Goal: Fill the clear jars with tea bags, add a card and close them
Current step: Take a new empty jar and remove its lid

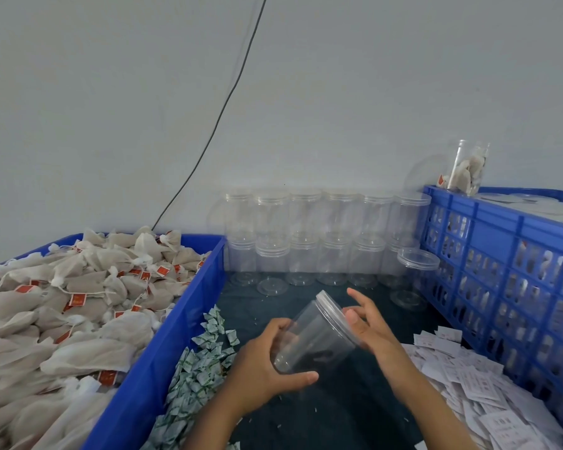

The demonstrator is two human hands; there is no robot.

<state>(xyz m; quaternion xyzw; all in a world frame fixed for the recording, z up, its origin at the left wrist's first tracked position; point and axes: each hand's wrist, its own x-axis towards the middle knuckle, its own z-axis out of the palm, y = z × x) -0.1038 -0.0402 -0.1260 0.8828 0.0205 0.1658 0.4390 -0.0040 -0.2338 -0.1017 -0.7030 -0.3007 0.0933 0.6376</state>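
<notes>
An empty clear jar (309,339) lies tilted in mid-air over the dark table, its lid end pointing up and right. My left hand (267,362) grips the jar's base and body. My right hand (368,323) holds the clear lid (333,315) at the jar's mouth, with two fingers sticking out. Tea bags (62,306) with red tags fill a blue bin (182,319) on the left. White cards (468,381) lie heaped at the right. Small green-and-white sachets (202,362) lie beside the bin.
Two stacked rows of empty lidded clear jars (319,241) stand against the back wall. One more jar (413,277) stands by a tall blue crate (501,264) on the right. A jar holding tea bags (467,167) sits on top of that crate. A black cable (228,102) hangs down the wall.
</notes>
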